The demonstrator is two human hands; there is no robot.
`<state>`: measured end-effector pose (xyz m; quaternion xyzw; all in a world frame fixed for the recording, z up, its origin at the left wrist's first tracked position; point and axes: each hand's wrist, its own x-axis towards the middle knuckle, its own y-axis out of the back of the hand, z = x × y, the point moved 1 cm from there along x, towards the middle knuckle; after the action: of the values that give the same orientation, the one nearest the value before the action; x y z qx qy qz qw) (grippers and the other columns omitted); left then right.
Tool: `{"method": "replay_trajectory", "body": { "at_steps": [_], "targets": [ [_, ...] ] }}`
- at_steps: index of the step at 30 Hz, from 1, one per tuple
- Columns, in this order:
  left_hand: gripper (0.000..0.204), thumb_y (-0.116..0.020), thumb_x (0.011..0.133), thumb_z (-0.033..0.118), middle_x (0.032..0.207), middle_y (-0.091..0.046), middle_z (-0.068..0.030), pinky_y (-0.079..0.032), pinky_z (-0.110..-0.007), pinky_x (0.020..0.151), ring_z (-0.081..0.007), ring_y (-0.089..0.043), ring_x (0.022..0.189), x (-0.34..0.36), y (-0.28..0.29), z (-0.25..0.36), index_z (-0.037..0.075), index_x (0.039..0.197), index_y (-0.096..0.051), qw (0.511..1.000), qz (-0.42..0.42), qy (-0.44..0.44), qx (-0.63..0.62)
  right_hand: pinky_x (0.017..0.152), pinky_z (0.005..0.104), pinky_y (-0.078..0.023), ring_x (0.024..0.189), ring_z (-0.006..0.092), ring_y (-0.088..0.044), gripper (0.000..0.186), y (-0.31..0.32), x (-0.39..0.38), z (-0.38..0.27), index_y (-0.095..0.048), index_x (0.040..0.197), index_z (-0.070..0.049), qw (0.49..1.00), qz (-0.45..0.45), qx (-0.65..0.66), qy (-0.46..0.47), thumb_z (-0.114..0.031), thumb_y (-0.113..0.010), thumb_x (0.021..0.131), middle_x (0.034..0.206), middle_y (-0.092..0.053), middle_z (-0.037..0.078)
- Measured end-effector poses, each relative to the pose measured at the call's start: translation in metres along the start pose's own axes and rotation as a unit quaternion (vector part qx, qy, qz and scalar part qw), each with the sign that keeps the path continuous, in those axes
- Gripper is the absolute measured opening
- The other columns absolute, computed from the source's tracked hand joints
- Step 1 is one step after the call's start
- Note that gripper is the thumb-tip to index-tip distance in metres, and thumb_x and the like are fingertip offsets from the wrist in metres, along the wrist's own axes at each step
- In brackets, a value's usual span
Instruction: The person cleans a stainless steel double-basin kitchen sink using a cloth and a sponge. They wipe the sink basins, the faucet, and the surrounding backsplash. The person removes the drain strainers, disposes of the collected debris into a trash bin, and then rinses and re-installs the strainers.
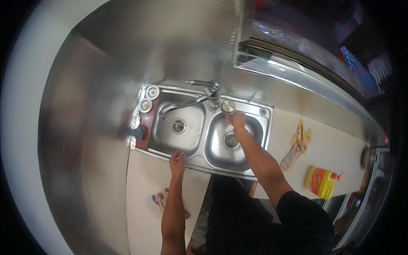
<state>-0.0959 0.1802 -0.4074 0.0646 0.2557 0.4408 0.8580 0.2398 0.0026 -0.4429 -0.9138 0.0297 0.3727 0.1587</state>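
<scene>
Head view: the right hand (238, 120), fingers partly curled, meets a round metal disc (228, 107) behind the right basin (217, 138), beside the faucet (213, 97); I cannot tell whether it grips; the left hand (177, 160), loosely half-open, seemingly empty, is at the left basin's (191, 129) front edge.

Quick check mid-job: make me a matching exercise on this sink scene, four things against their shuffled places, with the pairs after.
Things
1. faucet spout
2. yellow jug
3. right hand
4. left hand

Places
A. on the right counter
B. by the front edge of the left basin
C. at the round metal piece
D. above the left basin

Pairs: 1-D, 2-A, 3-C, 4-B
</scene>
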Motion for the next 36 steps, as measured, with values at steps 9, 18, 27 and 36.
{"method": "replay_trajectory", "body": {
  "at_steps": [9,18,27,36],
  "targets": [
    [0.042,-0.071,0.093,0.025,0.108,-0.073,-0.0193,-0.054,-0.034,0.086,-0.0244,-0.07,0.097,0.006,0.006,-0.012,-0.007,0.119,-0.066,0.999,0.031,0.01,-0.002,0.073,0.0368,-0.06,0.09,0.0263,-0.073,0.018,-0.008,-0.148,-0.061,-0.055,0.114,-0.003,0.859,-0.192,-0.389,0.272,-0.018,-0.054,0.104,0.11,-0.069,0.016],
    [0.053,-0.067,0.093,0.028,0.125,-0.066,-0.0286,-0.048,-0.039,0.103,-0.0348,-0.064,0.121,0.025,-0.03,0.007,-0.004,0.134,-0.059,1.0,0.011,-0.021,0.018,0.095,0.0442,-0.051,0.112,0.0392,-0.063,0.041,-0.207,-0.278,-0.156,-0.059,0.128,-0.004,0.408,-0.382,-0.538,0.631,-0.017,-0.071,0.091,0.124,-0.065,0.02],
    [0.066,-0.068,0.095,0.033,0.151,-0.046,-0.0232,-0.045,-0.04,0.107,-0.0333,-0.052,0.134,-0.008,-0.036,0.043,-0.002,0.146,-0.046,0.988,-0.023,-0.142,0.056,0.089,0.0438,-0.05,0.103,0.0377,-0.063,0.036,-0.21,-0.244,-0.106,-0.063,0.123,-0.003,0.448,-0.44,-0.585,0.513,-0.027,-0.065,0.096,0.108,-0.067,0.017],
    [0.059,-0.065,0.095,0.032,0.143,-0.055,-0.0223,-0.044,-0.044,0.109,-0.038,-0.053,0.131,-0.057,0.004,0.058,0.0,0.142,-0.049,0.991,-0.041,-0.12,0.052,0.092,0.0429,-0.049,0.107,0.0363,-0.063,0.033,-0.195,-0.27,-0.107,-0.063,0.124,-0.005,0.421,-0.473,-0.627,0.454,-0.024,-0.065,0.096,0.113,-0.067,0.016]
  ]
}}
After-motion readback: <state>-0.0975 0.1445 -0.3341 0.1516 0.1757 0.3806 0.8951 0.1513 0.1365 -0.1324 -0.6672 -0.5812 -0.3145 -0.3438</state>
